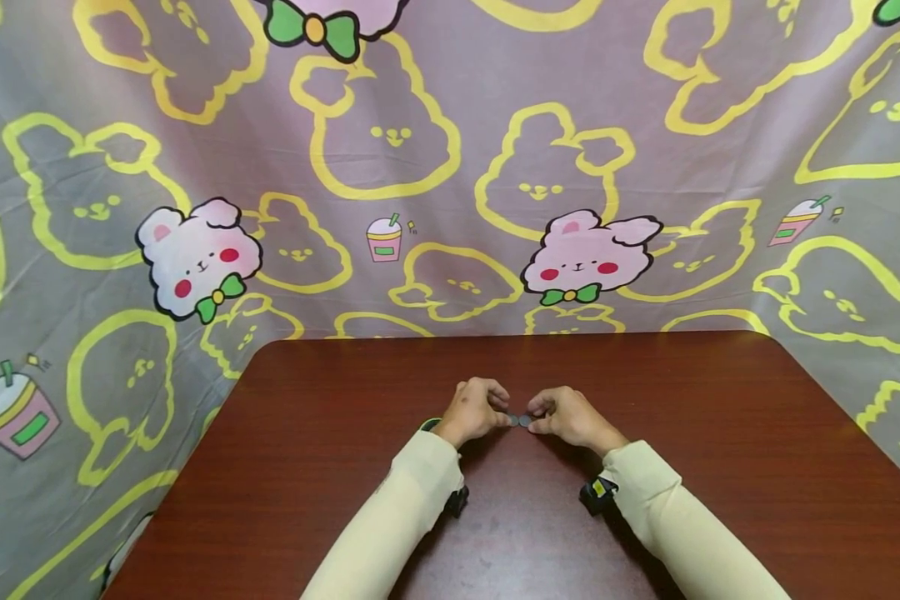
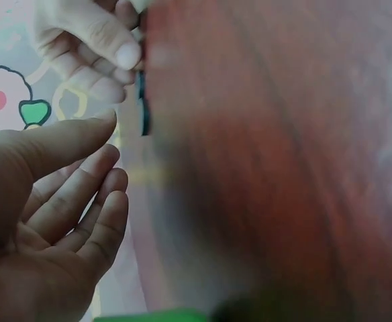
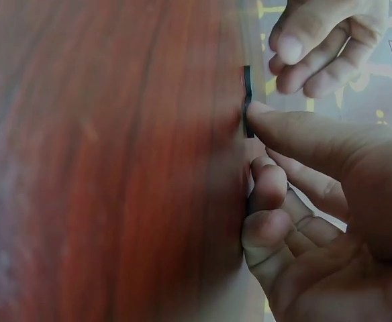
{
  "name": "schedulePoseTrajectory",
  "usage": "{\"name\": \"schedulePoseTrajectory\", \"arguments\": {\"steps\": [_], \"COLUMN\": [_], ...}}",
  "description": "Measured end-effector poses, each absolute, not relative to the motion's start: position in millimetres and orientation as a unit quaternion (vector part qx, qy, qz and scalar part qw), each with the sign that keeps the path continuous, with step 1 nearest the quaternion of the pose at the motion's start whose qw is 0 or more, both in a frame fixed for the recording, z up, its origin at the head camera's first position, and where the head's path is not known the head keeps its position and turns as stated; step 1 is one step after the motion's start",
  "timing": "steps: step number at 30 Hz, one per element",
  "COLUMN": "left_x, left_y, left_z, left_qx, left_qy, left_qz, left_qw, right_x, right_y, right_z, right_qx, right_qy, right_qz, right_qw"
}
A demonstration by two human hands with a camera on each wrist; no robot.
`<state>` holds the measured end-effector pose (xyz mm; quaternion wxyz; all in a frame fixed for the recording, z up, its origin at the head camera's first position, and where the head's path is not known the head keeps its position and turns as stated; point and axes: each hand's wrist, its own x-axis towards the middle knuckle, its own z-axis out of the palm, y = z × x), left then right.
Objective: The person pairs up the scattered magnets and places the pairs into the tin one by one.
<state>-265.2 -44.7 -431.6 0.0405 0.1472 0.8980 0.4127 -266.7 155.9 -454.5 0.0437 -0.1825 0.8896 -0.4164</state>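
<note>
Two small, thin, dark grey discs [image 1: 525, 421] lie flat side by side on the table between the hands. In the left wrist view the discs [image 2: 143, 115] are seen edge-on, close together and slightly overlapping in that line of sight. My left hand [image 1: 476, 408] is just left of them, fingers loosely bent, nothing held; in its wrist view the left thumb [image 2: 82, 137] looks apart from the discs. From the right, my right hand [image 1: 570, 415] touches the nearer disc [image 3: 249, 127] with its thumb tip. The other right fingers are loosely bent below, holding nothing.
A reddish-brown wooden table [image 1: 330, 433] with rounded far corners spreads under both arms. Behind and beside it hangs a curtain [image 1: 450, 217] printed with cartoon bunnies and cups. Black wrist devices [image 1: 598, 495] sit below the rolled cream sleeves.
</note>
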Motion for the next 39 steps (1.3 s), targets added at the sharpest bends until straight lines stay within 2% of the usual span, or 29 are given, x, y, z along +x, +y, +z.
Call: {"name": "schedulePoseTrajectory", "arguments": {"steps": [13, 23, 32, 39], "left_x": [-258.4, -249.8, -240.9, -233.1], "left_y": [-79.4, -113.7, -133.8, -143.6], "left_z": [-424.2, -430.9, -436.2, -439.7], "left_qx": [0.183, 0.207, 0.199, 0.191], "left_qy": [0.878, 0.882, 0.875, 0.874], "left_qz": [0.438, 0.419, 0.440, 0.442], "left_qw": [0.064, 0.061, 0.049, 0.065], "right_x": [-266.8, -266.8, -268.3, -266.6], "right_y": [152.2, 149.8, 149.2, 148.8], "right_z": [-454.1, -453.2, -453.2, -451.7], "right_qx": [-0.178, -0.176, -0.172, -0.170], "right_qy": [0.900, 0.903, 0.907, 0.907], "right_qz": [-0.395, -0.388, -0.380, -0.382], "right_qw": [0.056, 0.062, 0.057, 0.060]}}
